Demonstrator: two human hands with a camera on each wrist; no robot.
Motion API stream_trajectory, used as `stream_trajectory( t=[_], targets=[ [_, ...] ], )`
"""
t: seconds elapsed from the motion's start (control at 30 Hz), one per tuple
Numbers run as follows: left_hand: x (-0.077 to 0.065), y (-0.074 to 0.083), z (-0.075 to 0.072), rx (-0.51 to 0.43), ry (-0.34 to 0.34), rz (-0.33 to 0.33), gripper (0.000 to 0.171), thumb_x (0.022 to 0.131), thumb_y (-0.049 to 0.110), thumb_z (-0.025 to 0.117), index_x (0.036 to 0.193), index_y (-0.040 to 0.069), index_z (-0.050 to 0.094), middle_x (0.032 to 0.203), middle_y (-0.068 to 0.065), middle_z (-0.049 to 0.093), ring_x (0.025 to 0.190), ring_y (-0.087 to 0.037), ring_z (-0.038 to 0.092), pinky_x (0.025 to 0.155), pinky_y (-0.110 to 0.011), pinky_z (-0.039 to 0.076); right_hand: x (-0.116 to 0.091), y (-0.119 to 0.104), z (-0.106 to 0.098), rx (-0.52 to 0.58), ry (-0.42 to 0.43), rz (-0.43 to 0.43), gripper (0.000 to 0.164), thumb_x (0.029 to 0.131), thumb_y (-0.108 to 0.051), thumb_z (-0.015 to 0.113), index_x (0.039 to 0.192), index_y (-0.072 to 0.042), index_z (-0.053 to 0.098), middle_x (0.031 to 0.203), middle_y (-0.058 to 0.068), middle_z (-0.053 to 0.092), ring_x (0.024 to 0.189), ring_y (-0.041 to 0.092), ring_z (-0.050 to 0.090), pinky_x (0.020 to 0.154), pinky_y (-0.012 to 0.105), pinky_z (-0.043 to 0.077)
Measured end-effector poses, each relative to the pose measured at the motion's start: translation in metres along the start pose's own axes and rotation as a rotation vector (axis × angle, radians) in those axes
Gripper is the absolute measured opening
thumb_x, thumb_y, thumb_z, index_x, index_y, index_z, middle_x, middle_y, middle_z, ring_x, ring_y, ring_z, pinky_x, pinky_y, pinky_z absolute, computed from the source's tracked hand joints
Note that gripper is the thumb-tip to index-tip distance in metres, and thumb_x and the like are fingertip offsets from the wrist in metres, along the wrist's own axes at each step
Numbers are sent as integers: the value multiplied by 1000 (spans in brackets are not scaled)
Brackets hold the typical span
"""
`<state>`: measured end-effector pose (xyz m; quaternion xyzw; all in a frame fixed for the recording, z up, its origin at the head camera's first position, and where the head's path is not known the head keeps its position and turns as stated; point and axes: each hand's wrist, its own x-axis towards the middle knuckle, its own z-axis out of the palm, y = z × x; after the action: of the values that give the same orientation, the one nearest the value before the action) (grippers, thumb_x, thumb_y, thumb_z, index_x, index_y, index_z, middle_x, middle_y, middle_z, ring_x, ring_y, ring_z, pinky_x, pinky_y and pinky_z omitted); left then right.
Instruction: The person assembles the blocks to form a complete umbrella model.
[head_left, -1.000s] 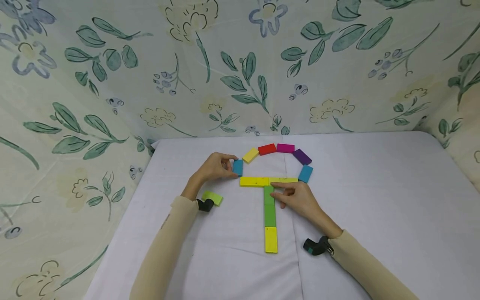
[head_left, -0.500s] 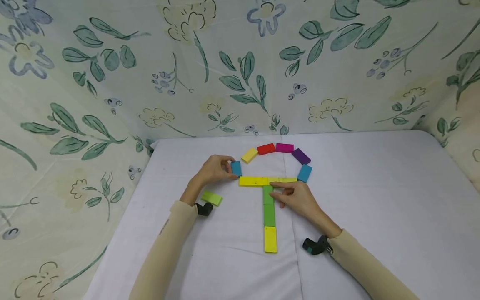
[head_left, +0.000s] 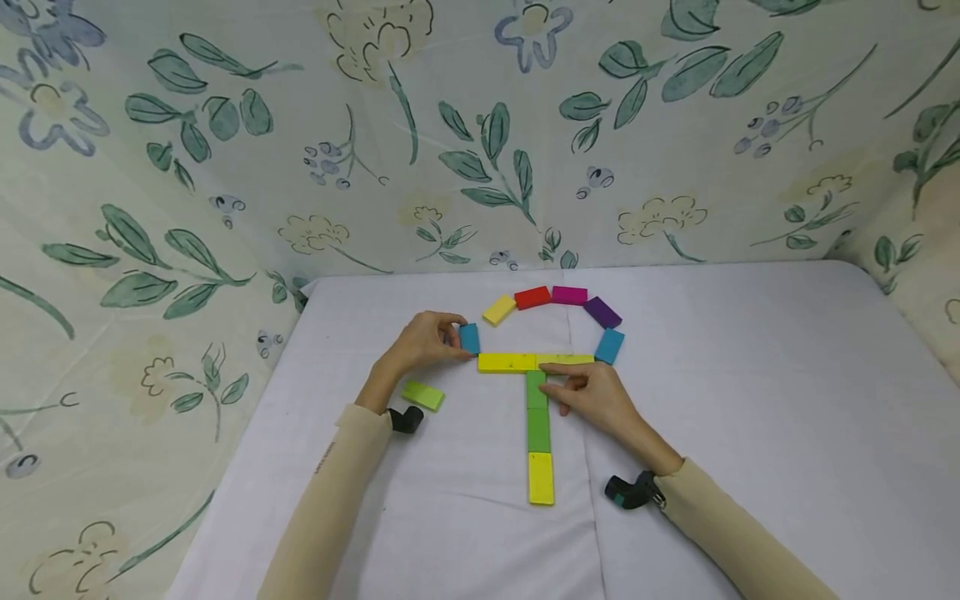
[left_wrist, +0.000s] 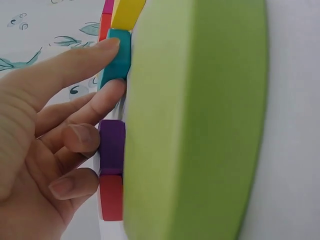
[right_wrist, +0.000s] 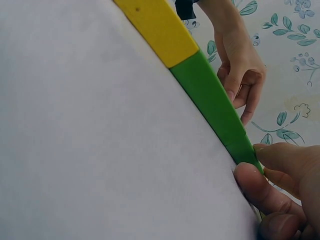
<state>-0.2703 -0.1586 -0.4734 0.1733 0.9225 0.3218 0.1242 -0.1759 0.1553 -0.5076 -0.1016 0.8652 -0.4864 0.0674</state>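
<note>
With thumb and index finger, my left hand [head_left: 429, 337] pinches a blue block [head_left: 469, 339] by its two ends, at the left foot of an arch of coloured blocks. That blue block [left_wrist: 120, 60] shows under the fingertips in the left wrist view. Just below it begins a crossbar of yellow blocks [head_left: 507, 362]. My right hand [head_left: 592, 396] reaches in from the right, its index fingertip at the joint of the crossbar and the upper green block [head_left: 537, 389]. Its thumb touches that green block's side, seen close in the right wrist view.
The arch continues with yellow [head_left: 499, 310], red [head_left: 532, 297], magenta [head_left: 569, 296], purple [head_left: 602, 312] and another blue block [head_left: 610, 347]. A lower green block [head_left: 538, 431] and a yellow block [head_left: 541, 478] form the stem. A lime block [head_left: 423, 396] lies beside my left wrist, on the white cloth.
My left hand has shifted the blue block slightly left and toward me, away from the yellow arch block. My right hand stays in place.
</note>
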Motion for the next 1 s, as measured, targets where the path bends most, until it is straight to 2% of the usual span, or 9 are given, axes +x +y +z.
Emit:
stream_trajectory(
  t=[0.17, 0.37, 0.6, 1.0],
  targets=[
    [-5, -5, -5, -46, -37, 15, 58, 80, 25, 91, 130, 8, 67, 79, 2, 70, 72, -17, 55, 72, -30, 42, 1, -1, 1, -3, -4, -6, 38, 90, -33, 82, 125, -20, 77, 55, -2, 64, 51, 18, 54, 47, 23, 27],
    [-8, -3, -2, -32, -19, 6, 60, 80, 25, 91, 132, 9, 67, 79, 2, 70, 72, -17, 54, 71, -28, 42, 1, -2, 1, -12, 2, -5, 38, 90, -33, 82, 125, -20, 77, 55, -2, 64, 51, 18, 54, 47, 23, 27],
    [-9, 0, 1, -10, 3, -17, 65, 80, 26, 90, 138, 9, 64, 80, 2, 70, 74, -18, 56, 74, -30, 44, 2, -1, 1, -15, 7, -5, 37, 89, -34, 83, 124, -21, 77, 55, -2, 64, 50, 18, 53, 47, 23, 27],
    [-7, 2, 2, -12, 13, 0, 62, 81, 26, 90, 136, 9, 66, 81, 2, 70, 74, -17, 52, 71, -28, 39, 0, -2, 1, 6, 13, 7, 37, 89, -34, 83, 124, -21, 77, 57, 0, 65, 53, 19, 58, 48, 24, 29]
  ],
)
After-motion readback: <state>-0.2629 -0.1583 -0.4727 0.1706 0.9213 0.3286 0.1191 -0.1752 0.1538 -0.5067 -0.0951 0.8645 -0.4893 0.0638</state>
